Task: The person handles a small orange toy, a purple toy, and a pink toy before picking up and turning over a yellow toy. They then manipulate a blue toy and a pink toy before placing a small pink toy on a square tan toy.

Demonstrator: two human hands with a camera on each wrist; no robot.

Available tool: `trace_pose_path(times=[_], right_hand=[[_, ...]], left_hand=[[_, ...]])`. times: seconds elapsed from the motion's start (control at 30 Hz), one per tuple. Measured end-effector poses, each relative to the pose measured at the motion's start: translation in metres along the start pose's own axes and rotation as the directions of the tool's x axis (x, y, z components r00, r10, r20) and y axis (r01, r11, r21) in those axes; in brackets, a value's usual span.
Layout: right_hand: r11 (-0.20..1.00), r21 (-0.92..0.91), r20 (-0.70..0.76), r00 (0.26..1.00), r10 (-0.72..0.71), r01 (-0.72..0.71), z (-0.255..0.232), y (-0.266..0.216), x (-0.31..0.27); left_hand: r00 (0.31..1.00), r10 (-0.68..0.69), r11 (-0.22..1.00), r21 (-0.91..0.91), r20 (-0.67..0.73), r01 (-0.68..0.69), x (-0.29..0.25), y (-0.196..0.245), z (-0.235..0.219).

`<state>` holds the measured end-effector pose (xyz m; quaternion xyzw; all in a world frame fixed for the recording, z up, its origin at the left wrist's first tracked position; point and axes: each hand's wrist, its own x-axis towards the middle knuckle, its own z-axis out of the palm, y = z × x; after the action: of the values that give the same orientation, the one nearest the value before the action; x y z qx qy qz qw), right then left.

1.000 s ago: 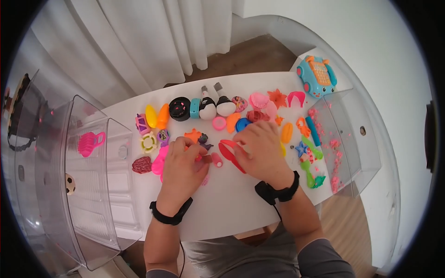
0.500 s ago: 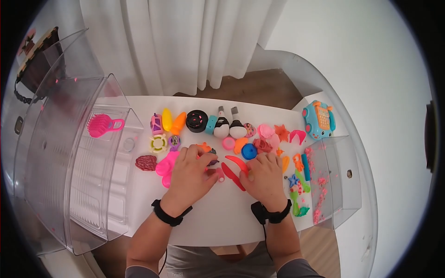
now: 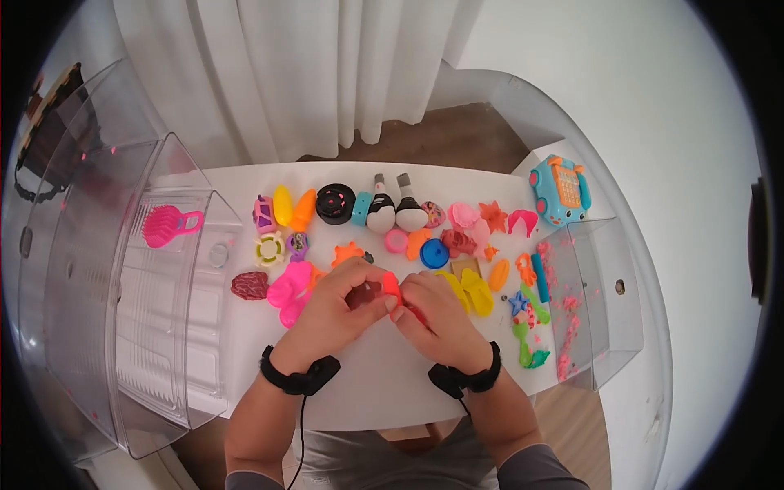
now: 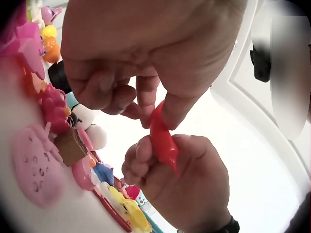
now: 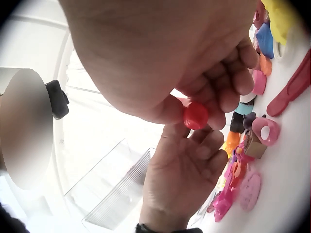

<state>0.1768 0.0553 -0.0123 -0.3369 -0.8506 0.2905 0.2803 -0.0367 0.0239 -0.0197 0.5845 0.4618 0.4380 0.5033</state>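
Both hands meet over the near middle of the table around a curved red toy chili pepper. My left hand pinches it between thumb and fingertips. My right hand grips it from the other side; in the left wrist view the pepper's pointed tip lies over the right palm. In the right wrist view its rounded red end shows between the right thumb and fingers. A flat red toy knife lies on the table by the right hand. A brown block and a pale pink piece with dark marks lie near the left hand.
Toys spread across the white table: hot pink pieces, yellow pieces, a blue lid. Clear bins stand left and right; a pink hairbrush lies at the left one. A toy phone sits back right.
The right hand has brought the red pepper leftward from beside the knife, and the left hand now pinches it too. The yellow pieces have come into view. The head view has shifted.
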Motion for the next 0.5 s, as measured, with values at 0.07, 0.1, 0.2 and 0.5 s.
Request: trace_pose_path(times=[0.07, 0.1, 0.2, 0.5], right_hand=[[1.0, 0.01, -0.053, 0.998, -0.015, 0.015, 0.002, 0.004, 0.0], [1.0, 0.022, -0.055, 0.998, -0.016, 0.017, 0.001, 0.005, 0.0], [0.975, -0.221, -0.182, 0.982, -0.042, 0.001, -0.007, 0.01, 0.0], [0.855, -0.516, -0.133, 0.991, -0.008, -0.063, -0.004, 0.009, -0.004]], left_hand=[[1.0, -0.02, 0.998, -0.052, 0.023, 0.021, 0.002, -0.005, 0.002], [0.999, -0.029, 0.982, -0.186, -0.026, 0.023, 0.004, -0.006, 0.003], [0.986, -0.114, 0.933, -0.354, -0.12, 0.064, 0.005, 0.004, 0.0], [0.971, -0.201, 0.923, -0.358, -0.132, 0.143, 0.006, 0.006, 0.0]])
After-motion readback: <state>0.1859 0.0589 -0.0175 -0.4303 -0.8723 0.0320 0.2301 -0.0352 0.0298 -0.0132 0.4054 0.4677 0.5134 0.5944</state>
